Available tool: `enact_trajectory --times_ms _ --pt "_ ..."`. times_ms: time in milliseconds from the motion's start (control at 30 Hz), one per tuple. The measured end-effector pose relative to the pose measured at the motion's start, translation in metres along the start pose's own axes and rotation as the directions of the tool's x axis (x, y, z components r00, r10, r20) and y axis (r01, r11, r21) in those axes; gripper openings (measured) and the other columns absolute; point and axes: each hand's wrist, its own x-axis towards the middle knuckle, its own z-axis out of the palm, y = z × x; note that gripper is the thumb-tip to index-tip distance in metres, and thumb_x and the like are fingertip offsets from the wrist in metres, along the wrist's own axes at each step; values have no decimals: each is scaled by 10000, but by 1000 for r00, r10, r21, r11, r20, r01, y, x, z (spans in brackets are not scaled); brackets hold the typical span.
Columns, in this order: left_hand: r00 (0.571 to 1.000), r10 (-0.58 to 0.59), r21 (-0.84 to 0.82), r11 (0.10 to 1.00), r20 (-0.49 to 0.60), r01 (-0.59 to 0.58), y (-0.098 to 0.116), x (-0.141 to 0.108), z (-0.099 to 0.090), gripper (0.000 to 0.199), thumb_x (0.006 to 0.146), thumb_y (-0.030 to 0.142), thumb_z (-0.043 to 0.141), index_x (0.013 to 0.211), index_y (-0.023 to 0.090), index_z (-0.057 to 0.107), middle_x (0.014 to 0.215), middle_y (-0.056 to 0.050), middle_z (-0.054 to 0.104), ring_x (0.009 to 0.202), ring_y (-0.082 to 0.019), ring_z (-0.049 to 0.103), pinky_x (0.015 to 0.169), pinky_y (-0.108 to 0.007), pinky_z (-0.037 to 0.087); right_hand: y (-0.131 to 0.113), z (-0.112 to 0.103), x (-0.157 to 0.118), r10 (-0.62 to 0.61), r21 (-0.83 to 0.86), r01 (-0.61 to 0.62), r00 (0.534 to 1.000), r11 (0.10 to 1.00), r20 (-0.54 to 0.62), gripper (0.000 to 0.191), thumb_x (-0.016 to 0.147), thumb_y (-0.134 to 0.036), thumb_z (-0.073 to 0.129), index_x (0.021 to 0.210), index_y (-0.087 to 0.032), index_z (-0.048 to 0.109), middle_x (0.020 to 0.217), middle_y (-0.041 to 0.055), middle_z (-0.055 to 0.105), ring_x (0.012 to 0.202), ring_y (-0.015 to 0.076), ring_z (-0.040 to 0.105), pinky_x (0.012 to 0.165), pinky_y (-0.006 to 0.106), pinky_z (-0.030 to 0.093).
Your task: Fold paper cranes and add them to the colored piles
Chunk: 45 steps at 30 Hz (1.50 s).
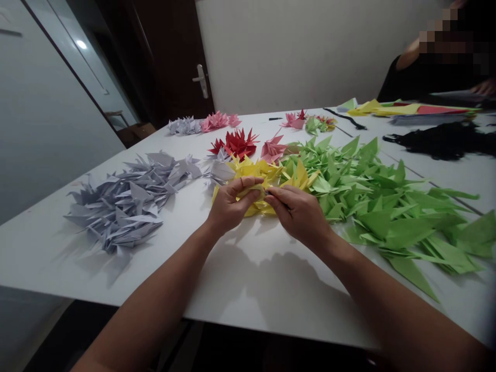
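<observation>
I've got both bare hands close together over the white table [116,268], working on a folded piece of yellow paper [251,192]. The left hand [231,204] grips it, fingers curled over the top, while the right hand [298,214] pinches its end between thumb and fingertips, with a thin dark strand [277,199] showing at that pinch. Just beyond both hands, and touching the left one, lies a heap of yellow origami cranes [263,170]. A much larger heap of green paper cranes [372,201] spreads out right of the right hand, and grey paper cranes [124,201] lie well left of the left hand. Red cranes [234,144] and pink cranes [273,150] sit farther ahead. Far ahead and right, a co-worker's hand [484,88] rests near stacked coloured paper sheets [411,107].
</observation>
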Motion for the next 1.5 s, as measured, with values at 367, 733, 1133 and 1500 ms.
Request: enact_trajectory --times_ms 367,733,1133,1500 --pt "1000 -8 -32 999 -1 8 3 -1 0 220 759 280 704 967 209 719 1019 -57 705 969 -178 640 881 -290 510 1 2 -1 -9 11 10 1000 1000 -11 280 933 -320 469 897 -162 697 773 81 662 711 198 617 662 301 472" --pt "998 -60 -47 997 0 60 5 -2 0 245 749 280 714 979 196 717 1004 -63 706 966 -183 643 884 -294 512 2 2 -1 -19 9 19 1000 1000 -24 279 935 -338 469 885 -179 693 779 75 676 719 194 626 659 291 472" --pt "996 26 5 1000 -83 -25 10 -2 2 193 716 223 732 908 212 740 950 -50 698 948 -175 624 905 -289 487 1 2 0 -29 96 35 998 995 -58 243 920 -313 487 917 -177 689 782 71 691 714 195 644 658 309 494" --pt "942 -217 -525 850 -258 52 27 8 -1 190 759 218 680 941 261 647 835 36 679 766 -96 628 781 -230 509 -6 2 0 -15 224 50 988 973 -154 179 892 -280 543 974 -189 673 891 72 726 822 198 677 737 327 543"
